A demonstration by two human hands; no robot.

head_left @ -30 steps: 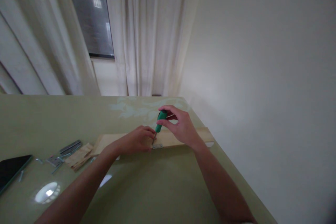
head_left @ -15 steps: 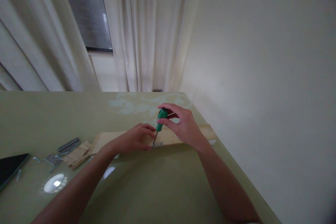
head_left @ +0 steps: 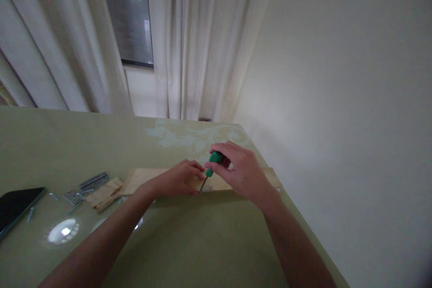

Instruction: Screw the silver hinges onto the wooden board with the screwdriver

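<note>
A green-handled screwdriver (head_left: 216, 158) is pinched in my right hand (head_left: 243, 174), its shaft slanting down to the left. The tip meets a small metal hinge plate (head_left: 208, 188) at the near edge of a long pale wooden board (head_left: 140, 175). Whether a screw sits under the tip is too small to tell. Just left of the plate, my left hand (head_left: 178, 180) grips the board, thumb at the near edge and fingers bent over the top.
Left of the board lie a short wooden piece (head_left: 104, 194), metal hinges (head_left: 93, 182) and several loose screws (head_left: 54, 196). A dark phone-like slab (head_left: 20, 204) rests farther left on the glossy green table (head_left: 189, 243). A wall (head_left: 354, 121) runs along the right side.
The screwdriver handle leans farther right and sits lower, with my right hand turned along with it. My left hand keeps its place on the board. The whole view has shifted slightly.
</note>
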